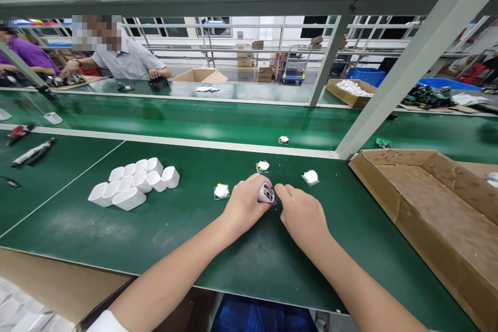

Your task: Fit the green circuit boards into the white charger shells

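Observation:
My left hand is wrapped round a small white plastic housing, its open end turned to the right. Inside that opening, dark and metallic parts of a circuit board show. Close against the open end, my right hand has its fingers curled together; whether they grip anything is hidden. Around the hands lie small circuit boards with white tops: one board left of my left hand, another board just beyond it, and a third board beyond my right hand. Several white housings stand grouped to the left.
A cardboard tray borders the right side. At lower left is a box of white parts. Pliers lie at far left. A slanted metal post rises ahead, beside a green belt. Across it, a person works.

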Demonstrator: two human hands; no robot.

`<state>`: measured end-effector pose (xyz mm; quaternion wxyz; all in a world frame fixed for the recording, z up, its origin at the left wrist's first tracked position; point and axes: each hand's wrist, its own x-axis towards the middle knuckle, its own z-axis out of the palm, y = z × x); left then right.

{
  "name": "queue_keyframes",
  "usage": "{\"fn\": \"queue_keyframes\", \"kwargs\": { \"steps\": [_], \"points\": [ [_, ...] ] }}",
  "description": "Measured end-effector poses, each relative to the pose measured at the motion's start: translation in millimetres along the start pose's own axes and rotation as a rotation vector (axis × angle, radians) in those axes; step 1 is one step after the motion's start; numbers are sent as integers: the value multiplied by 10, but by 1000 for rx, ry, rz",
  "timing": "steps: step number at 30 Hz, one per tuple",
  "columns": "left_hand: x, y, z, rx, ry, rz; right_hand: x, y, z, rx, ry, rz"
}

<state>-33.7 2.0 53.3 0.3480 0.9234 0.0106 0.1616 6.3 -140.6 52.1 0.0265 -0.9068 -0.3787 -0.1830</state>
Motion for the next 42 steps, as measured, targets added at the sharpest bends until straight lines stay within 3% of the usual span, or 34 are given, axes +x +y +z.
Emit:
{"fn": "queue_keyframes", "kwargs": {
  "steps": [5, 7, 15, 28, 34, 38, 42],
  "points": [
    [14, -57, 62, -86, 26, -21, 30, -95, -47, -2, -256, 66],
    [34, -88, 95, -140, 20, -46, 41, -71, -50, 40, -304, 82],
    [67, -115, 106, -183, 77, -57, 6, 70, -43, 133, -138, 133],
    [71, -116, 72, -140, 83, -51, 18, 24, -39, 83, -226, 110],
    [48, -164, 64, -183, -27, -5, 52, 35, -57, 103, -361, 155],
    [319, -296, -109, -395, -61, -145, 90, 172, -96, 176, -250, 256],
    [997, -532, -379, -304, 106, -293, 105, 230, -93, 265, -226, 271]
  ]
}}
